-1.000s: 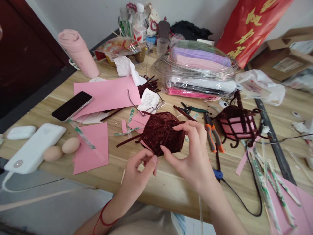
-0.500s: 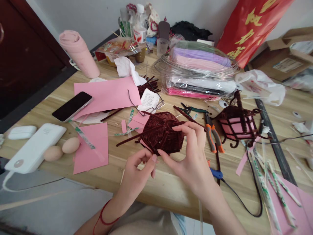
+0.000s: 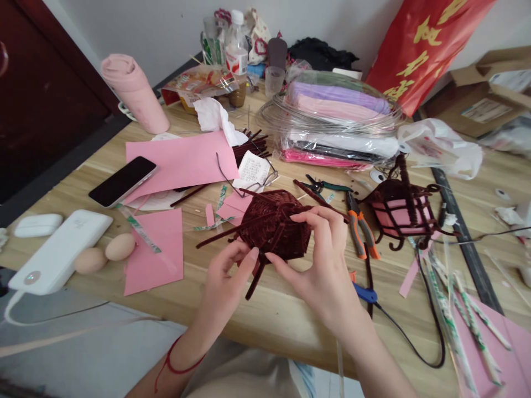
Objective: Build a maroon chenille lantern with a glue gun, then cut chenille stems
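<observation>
Two hands met at the centre of the frame on a dark red woven piece (image 3: 274,224) made of fuzzy stems, held just above the table (image 3: 282,315). The left hand (image 3: 226,282) had its fingers (image 3: 249,258) pinched together on one loose stem (image 3: 256,276) that hung down from the piece. The right hand (image 3: 321,260) clamped the piece from the right side, thumb below and fingers over the top, hiding that side of the weave. Both forearms ran out of the lower edge.

Right of centre stood a second woven piece (image 3: 404,213) with a pink lining, and orange-handled pliers (image 3: 360,226) lay between the two. A black cable (image 3: 418,337) curved across the lower right. Pink paper (image 3: 182,157) covered the left middle, with a phone (image 3: 123,181) face up on its edge. Two eggs (image 3: 105,253) rested beside a white power bank (image 3: 62,249) at the left. Bagged coloured stems (image 3: 336,119) were stacked at the upper middle, partly veiled by clear plastic. A pink cup (image 3: 135,93) lay tipped at the upper left.

A red bag (image 3: 423,44) at the upper right bore yellow characters, cut off by the frame. A small printed slip (image 3: 252,168) was too fine to read.
</observation>
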{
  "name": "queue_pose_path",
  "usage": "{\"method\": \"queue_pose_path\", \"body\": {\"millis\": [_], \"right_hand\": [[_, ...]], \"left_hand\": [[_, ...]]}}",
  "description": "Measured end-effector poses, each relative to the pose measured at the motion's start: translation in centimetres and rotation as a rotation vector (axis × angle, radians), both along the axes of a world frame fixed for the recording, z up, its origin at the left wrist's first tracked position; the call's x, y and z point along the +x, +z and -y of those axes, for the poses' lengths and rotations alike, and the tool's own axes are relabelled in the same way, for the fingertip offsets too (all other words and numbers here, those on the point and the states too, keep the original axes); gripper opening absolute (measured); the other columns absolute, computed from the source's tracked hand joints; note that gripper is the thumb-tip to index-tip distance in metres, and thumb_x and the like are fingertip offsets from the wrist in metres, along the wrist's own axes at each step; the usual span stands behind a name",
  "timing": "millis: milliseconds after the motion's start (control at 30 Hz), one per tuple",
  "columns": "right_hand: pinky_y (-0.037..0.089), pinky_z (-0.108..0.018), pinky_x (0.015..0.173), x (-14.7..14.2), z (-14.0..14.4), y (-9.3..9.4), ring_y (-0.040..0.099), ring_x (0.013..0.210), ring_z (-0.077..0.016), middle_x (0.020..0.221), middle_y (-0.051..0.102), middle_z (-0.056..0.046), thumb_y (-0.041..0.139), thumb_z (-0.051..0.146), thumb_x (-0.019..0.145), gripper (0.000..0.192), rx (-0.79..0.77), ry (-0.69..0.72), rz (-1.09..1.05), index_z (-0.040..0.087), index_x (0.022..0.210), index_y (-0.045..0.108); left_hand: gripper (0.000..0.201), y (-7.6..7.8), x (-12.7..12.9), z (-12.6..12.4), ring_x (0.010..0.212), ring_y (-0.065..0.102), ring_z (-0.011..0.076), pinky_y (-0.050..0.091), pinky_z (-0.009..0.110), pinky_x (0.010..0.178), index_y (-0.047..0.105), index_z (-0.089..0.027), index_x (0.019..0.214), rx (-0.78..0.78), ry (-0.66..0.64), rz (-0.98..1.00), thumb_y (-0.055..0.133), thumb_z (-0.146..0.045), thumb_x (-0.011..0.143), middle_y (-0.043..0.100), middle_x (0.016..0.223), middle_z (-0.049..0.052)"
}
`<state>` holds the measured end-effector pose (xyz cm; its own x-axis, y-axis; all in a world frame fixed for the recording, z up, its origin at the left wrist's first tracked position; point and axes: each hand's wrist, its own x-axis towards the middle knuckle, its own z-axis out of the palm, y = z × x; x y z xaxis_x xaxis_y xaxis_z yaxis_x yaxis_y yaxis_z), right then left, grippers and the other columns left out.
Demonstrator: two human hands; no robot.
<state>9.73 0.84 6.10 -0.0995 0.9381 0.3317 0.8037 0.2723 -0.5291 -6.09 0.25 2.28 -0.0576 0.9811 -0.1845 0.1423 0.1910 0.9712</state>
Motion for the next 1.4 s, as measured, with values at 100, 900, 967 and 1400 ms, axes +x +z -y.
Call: {"method": "queue_pose_path", "body": {"millis": [100,900,967,1400], "right_hand": [[0.046,-0.052,0.096,0.1,0.0,0.0,0.047,0.119,-0.0322,0.121,0.046,-0.012,0.074,0.028,0.078,0.052,-0.004,0.003,0.005,0.025,0.119,0.043],[0.042,-0.051,0.095,-0.6,0.1,0.3,0.047,0.119,-0.0332,0.122,0.046,-0.013,0.073,0.028,0.077,0.048,-0.052,-0.087,0.044,0.024,0.115,0.044],[0.042,-0.051,0.095,-0.7,0.2,0.3,0.047,0.118,-0.0332,0.123,0.046,-0.013,0.074,0.027,0.077,0.049,-0.047,-0.096,0.048,0.024,0.115,0.044],[0.041,-0.048,0.091,-0.4,0.0,0.1,0.05,0.111,-0.0309,0.118,0.049,-0.011,0.068,0.027,0.082,0.038,-0.04,-0.112,0.017,0.025,0.113,0.046]], "left_hand": [[0.025,0.0,0.0,0.1,0.056,0.049,0.0122,0.041,0.023,0.058,0.053,-0.02,0.062,-0.006,-0.006,0.013,0.058,-0.036,0.082,0.052,0.056,-0.003],[0.025,-0.6,-0.3,0.2,0.064,0.05,0.0136,0.038,0.024,0.063,0.055,-0.02,0.065,0.004,-0.035,-0.006,0.058,-0.038,0.083,0.053,0.063,-0.002],[0.025,-0.8,-0.3,0.3,0.065,0.05,0.0139,0.038,0.024,0.063,0.055,-0.02,0.066,0.001,-0.042,-0.01,0.058,-0.038,0.084,0.053,0.064,-0.002],[0.022,-1.2,-0.1,0.5,0.065,0.049,0.0138,0.038,0.024,0.064,0.056,-0.02,0.068,0.004,-0.019,0.006,0.06,-0.036,0.083,0.053,0.065,-0.002]]}}
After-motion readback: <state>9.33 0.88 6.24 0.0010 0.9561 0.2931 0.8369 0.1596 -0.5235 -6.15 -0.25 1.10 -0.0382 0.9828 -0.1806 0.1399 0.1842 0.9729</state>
